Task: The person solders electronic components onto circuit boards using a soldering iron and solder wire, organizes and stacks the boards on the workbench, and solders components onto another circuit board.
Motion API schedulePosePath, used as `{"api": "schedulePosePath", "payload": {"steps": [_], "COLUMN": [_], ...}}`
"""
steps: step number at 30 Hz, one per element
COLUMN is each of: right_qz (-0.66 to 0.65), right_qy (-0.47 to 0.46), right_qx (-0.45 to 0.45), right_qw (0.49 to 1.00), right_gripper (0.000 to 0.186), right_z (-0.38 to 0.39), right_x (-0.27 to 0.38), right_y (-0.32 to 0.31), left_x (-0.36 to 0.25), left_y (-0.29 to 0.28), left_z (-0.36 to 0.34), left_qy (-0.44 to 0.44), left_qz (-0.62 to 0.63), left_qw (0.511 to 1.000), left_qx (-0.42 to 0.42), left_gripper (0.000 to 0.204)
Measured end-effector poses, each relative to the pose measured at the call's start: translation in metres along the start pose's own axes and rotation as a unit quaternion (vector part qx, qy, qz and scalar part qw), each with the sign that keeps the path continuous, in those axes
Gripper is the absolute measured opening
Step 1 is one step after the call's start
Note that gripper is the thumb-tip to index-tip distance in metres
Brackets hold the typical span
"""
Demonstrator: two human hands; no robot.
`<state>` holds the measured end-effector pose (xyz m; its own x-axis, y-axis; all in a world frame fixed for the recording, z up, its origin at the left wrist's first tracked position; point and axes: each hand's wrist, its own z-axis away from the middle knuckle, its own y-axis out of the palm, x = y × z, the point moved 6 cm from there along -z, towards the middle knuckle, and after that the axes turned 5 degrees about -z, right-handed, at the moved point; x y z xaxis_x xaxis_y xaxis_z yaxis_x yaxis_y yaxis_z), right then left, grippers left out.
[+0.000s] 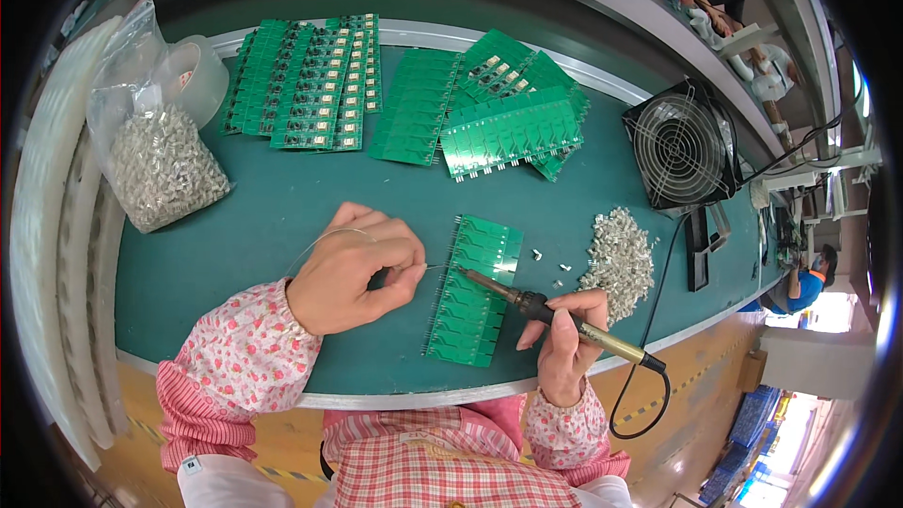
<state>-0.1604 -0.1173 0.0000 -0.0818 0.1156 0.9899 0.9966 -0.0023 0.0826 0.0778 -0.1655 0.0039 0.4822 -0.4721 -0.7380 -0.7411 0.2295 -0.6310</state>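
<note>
A green circuit board panel [475, 306] lies flat on the bench in front of me, with a row of pins along its left edge. My left hand [362, 268] is closed, pinching a thin solder wire [434, 267] between thumb and forefinger. The wire's end reaches the left part of the board, and its slack loops back over the hand. In my right hand [569, 339] is a soldering iron [597, 334], gripped like a pen. Its tip points left onto the board, close to the wire's end; whether they touch I cannot tell.
Small white connectors form a pile [619, 263] right of the board, with a few loose ones nearby. Green boards [513, 132] lie stacked behind. A bag of connectors [165, 169] and a tape roll [198, 80] stand at left, a black fan [682, 146] at right. Other people work beyond.
</note>
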Motion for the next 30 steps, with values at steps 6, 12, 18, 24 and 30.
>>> {"api": "schedulePosePath", "payload": {"steps": [6,12,18,24,30], "right_qz": [-0.01,0.014,0.054,0.062,0.062], "right_qy": [0.002,-0.015,-0.03,-0.04,-0.038], "right_qx": [0.009,0.027,0.034,0.04,0.032], "right_qw": [1.0,0.999,0.997,0.996,0.997], "right_gripper": [0.016,0.014,0.012,0.012,0.011], "right_z": [-0.0007,0.0021,0.0045,0.0052,0.0054], "right_x": [-0.0004,0.0002,0.0018,0.0022,0.0025], "right_y": [0.0036,0.0029,0.0039,0.0041,0.0047], "left_x": [-0.0022,-0.0025,-0.0027,-0.0014,-0.0028], "left_y": [0.0016,0.0019,0.0034,0.0032,0.0031], "left_z": [-0.0006,-0.0005,-0.0012,-0.0008,-0.0009], "left_qy": [0.013,0.028,0.008,0.006,0.009], "left_qz": [-0.026,-0.035,-0.056,-0.041,-0.039], "left_qw": [0.999,0.999,0.998,0.999,0.999], "left_qx": [-0.022,-0.032,-0.01,-0.015,-0.012], "left_gripper": [0.013,0.012,0.016,0.015,0.016]}}
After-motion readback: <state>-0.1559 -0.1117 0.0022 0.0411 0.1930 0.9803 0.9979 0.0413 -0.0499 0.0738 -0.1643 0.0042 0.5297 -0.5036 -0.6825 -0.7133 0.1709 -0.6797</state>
